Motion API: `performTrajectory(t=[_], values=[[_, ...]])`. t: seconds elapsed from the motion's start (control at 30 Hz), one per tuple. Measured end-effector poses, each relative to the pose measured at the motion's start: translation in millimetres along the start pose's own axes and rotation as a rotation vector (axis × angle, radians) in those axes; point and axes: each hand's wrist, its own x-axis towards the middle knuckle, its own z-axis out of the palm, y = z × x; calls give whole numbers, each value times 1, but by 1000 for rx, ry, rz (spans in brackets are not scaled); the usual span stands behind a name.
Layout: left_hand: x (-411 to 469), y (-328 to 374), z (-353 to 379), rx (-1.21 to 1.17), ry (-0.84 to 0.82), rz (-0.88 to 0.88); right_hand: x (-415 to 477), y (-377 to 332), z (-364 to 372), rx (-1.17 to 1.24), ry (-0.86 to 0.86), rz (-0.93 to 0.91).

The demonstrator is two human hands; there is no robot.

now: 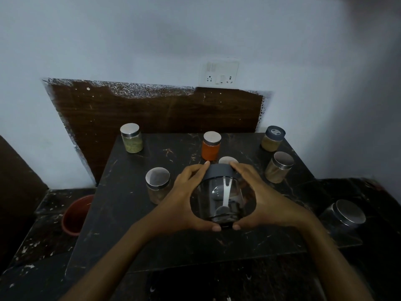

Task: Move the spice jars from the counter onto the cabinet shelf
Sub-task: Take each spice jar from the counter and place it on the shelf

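At the far left, below the counter edge, a round terracotta-red plastic tub sits on the speckled dark floor. On the black marble-patterned counter slab the leftmost item is a clear glass jar of green spice with a flat steel lid, standing upright at the back left corner. Nearer the front, a clear glass jar of tan powder with a steel lid stands just beside the left hand.

That hand wraps the left side of a large clear glass jar with a dark grey lid, which is tilted so its lid points away from the camera, held above the middle of the counter; a pale scoop shows inside it (no spice can be seen in it). Behind it stands a glass jar of orange-red powder with a steel lid, and a steel lid of another jar peeks out just past the fingertips.

The right hand presses the held jar's right side, so both hands are clamped on it, thumbs nearly meeting under its base.

Further right stand a steel-lidded glass jar of beige powder and, behind it, a dark-lidded jar of yellowish spice. On a lower surface at the far right rests a dim steel-lidded glass jar. A white wall socket plate hangs above a brown wood-grain panel.
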Motion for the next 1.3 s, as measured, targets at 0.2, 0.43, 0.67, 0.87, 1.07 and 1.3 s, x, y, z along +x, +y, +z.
performTrajectory(t=[0.2, 0.43, 0.67, 0.87, 1.07, 1.3], values=[[-7, 0, 0, -188, 24, 7, -10, 0, -7, 83, -46, 41], [-5, 5, 4, -46, 12, 4, -8, -2, -3, 48, 0, 46], [-8, 4, 7, -99, 61, -2, -12, 3, -3, 42, -21, 39], [-11, 4, 8, -142, 22, -34, -12, 3, -5, 151, -59, 86], [-10, 6, 11, -42, 12, -17, -9, 4, 0, 106, -21, 69], [-8, 3, 9, -121, 42, -17, -11, 2, -3, 63, -17, 9]])
